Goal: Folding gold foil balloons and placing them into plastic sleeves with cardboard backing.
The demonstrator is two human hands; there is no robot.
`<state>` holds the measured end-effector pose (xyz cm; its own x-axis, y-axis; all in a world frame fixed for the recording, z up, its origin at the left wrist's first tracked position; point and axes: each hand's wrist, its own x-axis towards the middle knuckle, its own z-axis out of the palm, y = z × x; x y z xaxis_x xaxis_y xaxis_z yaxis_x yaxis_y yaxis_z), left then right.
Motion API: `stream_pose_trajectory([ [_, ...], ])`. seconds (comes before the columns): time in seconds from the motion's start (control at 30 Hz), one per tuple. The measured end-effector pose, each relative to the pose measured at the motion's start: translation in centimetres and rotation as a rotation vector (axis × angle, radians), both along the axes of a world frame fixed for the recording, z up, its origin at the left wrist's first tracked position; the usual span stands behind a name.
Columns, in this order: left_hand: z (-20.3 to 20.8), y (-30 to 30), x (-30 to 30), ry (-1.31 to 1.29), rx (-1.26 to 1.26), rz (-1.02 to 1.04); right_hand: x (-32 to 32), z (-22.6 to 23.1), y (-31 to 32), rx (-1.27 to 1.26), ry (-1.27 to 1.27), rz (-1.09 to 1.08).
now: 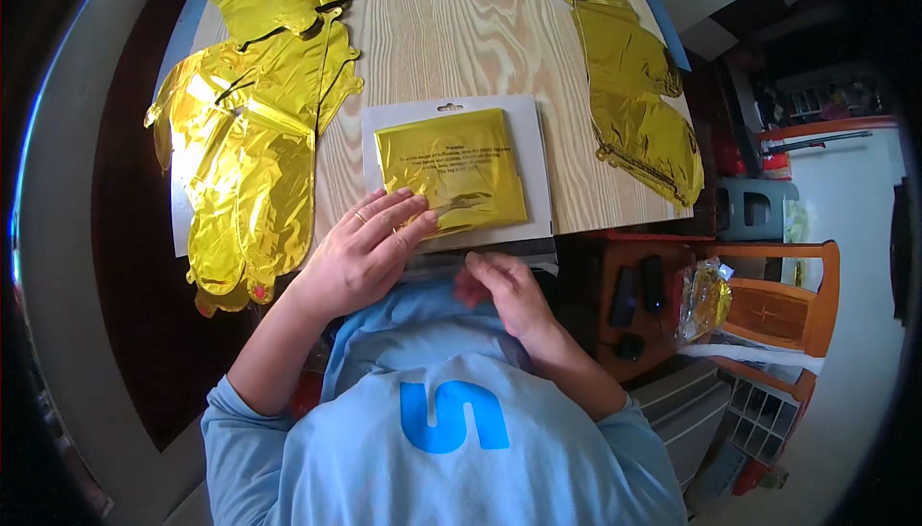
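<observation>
A folded gold foil balloon [456, 146] lies on a white backing card [535, 156] with a hang hole at its far edge. Dark print runs across the foil's face. My left hand [370, 238] rests with fingers outstretched over the near left corner of the folded foil. At the card's near edge, by the table's front, my right hand [509, 291] is bent inward, its thumb toward the card. Its other fingers are blurred and partly hidden. A clear plastic strip [533, 264] shows beside it; whether the right hand grips it I cannot make out.
Unfolded gold foil balloons [254, 171] cover the table's left side and hang past its front edge. More gold foil [634, 84] lies along the right. The wood-grain table [447, 36] shows between them. A wooden chair [768, 310] with a plastic-wrapped gold packet [709, 300] stands at right.
</observation>
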<state>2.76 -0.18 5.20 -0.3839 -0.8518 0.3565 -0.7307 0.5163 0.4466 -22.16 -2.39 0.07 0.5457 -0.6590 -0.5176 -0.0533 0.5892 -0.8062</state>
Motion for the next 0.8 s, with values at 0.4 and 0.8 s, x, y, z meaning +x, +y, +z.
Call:
stream_pose_trajectory([
  [0.4, -1.9, 0.3, -1.3, 0.206, -0.156, 0.1, 1.1, 6.1, 0.9, -1.423, 0.359, 0.105],
  [0.8, -3.2, 0.2, -1.9, 0.149, -0.209, 0.124, 0.9, 2.4, -1.4, -1.542, 0.844, 0.334],
])
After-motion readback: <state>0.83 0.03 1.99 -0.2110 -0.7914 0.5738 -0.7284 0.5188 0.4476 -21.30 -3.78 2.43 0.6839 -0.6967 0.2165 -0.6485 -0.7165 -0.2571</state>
